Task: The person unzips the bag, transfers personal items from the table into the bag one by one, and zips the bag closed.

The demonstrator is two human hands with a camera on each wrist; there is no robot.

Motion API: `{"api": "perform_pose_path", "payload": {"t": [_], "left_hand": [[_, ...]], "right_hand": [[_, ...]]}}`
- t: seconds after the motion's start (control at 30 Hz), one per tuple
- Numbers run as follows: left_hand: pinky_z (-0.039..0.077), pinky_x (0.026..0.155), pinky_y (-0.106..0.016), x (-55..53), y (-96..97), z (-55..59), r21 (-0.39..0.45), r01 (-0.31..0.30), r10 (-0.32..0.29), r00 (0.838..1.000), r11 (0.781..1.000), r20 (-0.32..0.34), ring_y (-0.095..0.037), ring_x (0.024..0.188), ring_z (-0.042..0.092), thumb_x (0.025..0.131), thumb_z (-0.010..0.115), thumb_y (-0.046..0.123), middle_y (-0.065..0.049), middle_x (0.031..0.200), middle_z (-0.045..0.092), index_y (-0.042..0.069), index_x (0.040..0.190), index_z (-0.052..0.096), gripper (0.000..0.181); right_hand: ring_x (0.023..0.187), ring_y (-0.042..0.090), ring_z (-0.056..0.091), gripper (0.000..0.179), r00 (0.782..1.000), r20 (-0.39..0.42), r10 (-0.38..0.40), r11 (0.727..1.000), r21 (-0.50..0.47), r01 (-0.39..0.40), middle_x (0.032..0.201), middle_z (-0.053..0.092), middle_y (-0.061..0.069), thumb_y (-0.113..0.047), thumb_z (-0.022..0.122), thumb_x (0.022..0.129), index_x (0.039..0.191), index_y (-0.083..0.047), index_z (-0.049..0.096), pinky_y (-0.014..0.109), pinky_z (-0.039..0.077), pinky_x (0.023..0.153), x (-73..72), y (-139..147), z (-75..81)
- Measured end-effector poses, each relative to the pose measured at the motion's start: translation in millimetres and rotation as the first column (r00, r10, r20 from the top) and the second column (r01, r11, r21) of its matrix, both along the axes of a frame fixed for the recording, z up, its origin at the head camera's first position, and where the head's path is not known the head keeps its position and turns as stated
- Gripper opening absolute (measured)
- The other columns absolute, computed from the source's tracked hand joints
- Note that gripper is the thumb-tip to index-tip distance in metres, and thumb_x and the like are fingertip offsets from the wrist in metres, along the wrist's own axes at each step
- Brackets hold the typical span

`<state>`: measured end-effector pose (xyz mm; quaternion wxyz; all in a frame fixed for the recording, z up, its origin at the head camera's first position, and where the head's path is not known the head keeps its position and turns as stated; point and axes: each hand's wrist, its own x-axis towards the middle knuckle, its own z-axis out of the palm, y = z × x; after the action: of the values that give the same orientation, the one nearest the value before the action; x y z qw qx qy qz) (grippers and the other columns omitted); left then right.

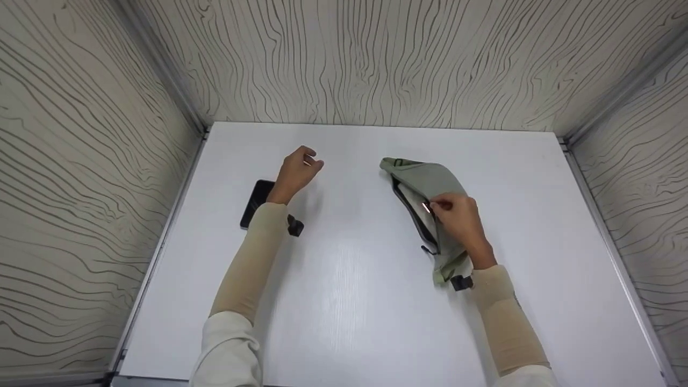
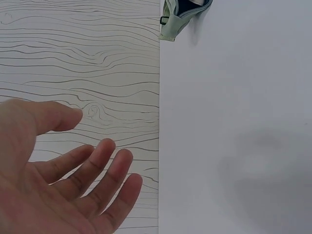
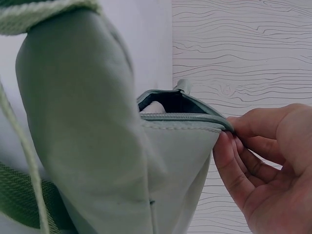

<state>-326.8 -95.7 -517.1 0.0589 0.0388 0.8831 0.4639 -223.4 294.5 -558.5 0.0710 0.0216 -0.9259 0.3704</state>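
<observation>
A sage-green waist bag (image 1: 432,180) lies on the white table, its long zipped mouth open. At the edge of that mouth, my right hand (image 1: 459,220) pinches the zipper rim between thumb and fingers. The right wrist view shows the rim (image 3: 195,118) drawn up at the fingertips, with something pale (image 3: 154,108) inside the dark lining. My left hand (image 1: 298,169) is raised over the table left of the bag, holding nothing. Its fingers are loosely bent and spread apart from the thumb in the left wrist view.
A black smartphone (image 1: 255,207) lies on the left of the white table (image 1: 344,301), partly covered by the left wrist. Panels with a wood-grain line pattern (image 1: 344,64) stand at the back and both sides. Webbing strap (image 3: 24,195) hangs by the bag.
</observation>
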Motion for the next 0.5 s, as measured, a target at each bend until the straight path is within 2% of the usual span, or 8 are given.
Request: {"api": "perform_pose_path", "payload": {"t": [0.5], "left_hand": [[0.056,0.096,-0.046,2.1,-13.6,-2.1,-0.012,-0.031,0.031,0.999,0.999,0.022,-0.030,0.115,0.066,0.105,0.063,0.027,-0.016,0.125,0.067,0.002,0.137,0.059,0.041]], "right_hand": [[0.091,0.029,0.070,0.015,1.000,-0.004,0.002,1.000,-0.012,-0.002,0.101,0.078,0.018,-0.008,0.071,0.100,0.107,0.000,0.082,0.031,0.052,0.077,-0.1,1,-1.9]]}}
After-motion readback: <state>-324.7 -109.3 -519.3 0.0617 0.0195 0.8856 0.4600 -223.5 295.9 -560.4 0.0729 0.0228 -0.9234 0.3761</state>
